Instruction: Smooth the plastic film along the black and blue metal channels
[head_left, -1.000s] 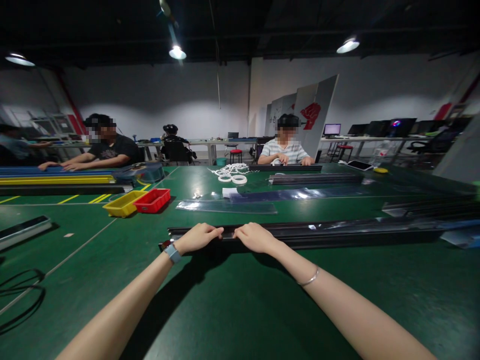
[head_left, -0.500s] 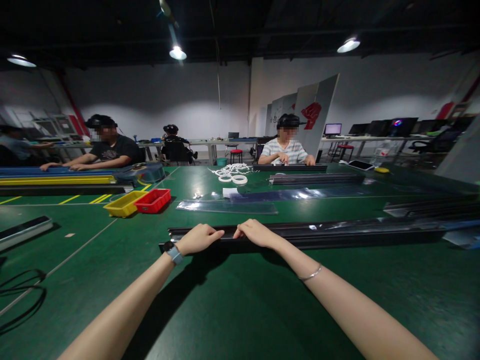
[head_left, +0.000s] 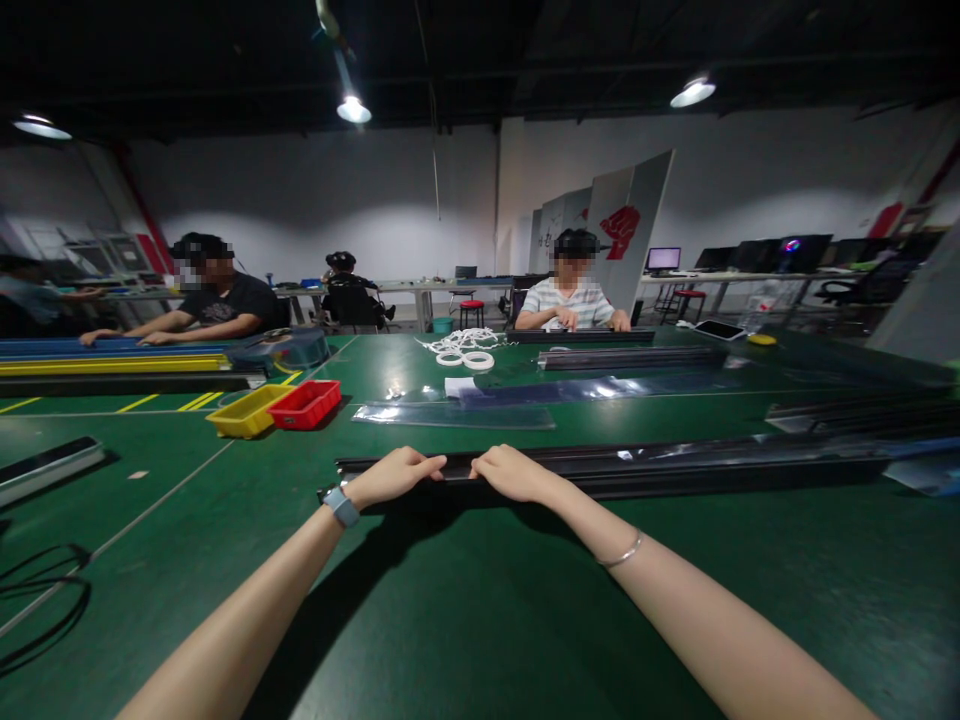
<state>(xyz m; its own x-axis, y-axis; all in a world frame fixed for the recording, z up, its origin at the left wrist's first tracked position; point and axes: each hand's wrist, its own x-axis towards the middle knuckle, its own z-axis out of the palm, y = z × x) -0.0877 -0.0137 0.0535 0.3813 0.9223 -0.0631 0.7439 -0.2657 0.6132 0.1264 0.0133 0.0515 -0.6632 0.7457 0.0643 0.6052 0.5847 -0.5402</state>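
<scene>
A long black profile bar [head_left: 675,470] lies crosswise on the green table in front of me. Near its left end, my left hand [head_left: 394,477] is closed over the bar, thumb pointing right. Just to the right, my right hand [head_left: 514,472] grips the same bar, with its fingertips bent down onto it. A small gap separates the two thumbs. Most of the fingers are hidden behind the hands and the bar. Beyond the bar lies a clear plastic strip [head_left: 454,414], with a longer clear film [head_left: 592,390] behind it.
A yellow bin [head_left: 251,412] and a red bin [head_left: 305,405] stand at left. White rolls and cord [head_left: 465,358] lie farther back. A co-worker [head_left: 574,295] sits opposite, another person [head_left: 206,300] at left. More dark profiles [head_left: 847,415] lie at right; black cable [head_left: 45,600] at lower left.
Both hands stay on the bar with only slight shifts. The right fingertips have drawn in closer to the bar, and the left wrist has turned a little.
</scene>
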